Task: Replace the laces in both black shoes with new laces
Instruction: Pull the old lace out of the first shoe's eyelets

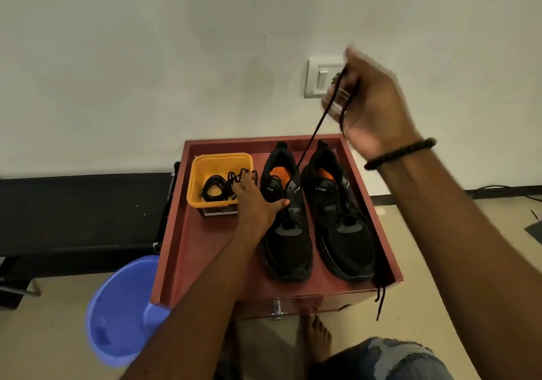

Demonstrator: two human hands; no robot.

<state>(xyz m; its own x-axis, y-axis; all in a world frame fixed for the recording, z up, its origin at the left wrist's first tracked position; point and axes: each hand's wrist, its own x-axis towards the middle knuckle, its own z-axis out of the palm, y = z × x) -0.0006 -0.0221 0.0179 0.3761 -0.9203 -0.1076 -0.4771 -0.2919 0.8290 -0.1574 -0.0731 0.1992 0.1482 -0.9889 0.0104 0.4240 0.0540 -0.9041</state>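
On the reddish-brown wooden tray-topped surface (176,250), two black mesh shoes sit side by side: the left shoe (286,233) and the right shoe (343,227), at its 3 o'clock. At 12 o'clock above them the right hand (372,101) pinches a thin black lace (311,142), soft and limp, running taut down into the left shoe's eyelets. The left hand (255,203) presses that light shoe's collar, fingers spread. Coiled black laces (223,187) lie in a yellow plastic tub (218,159) at 9 o'clock; best taken by the stiff tips, I judge
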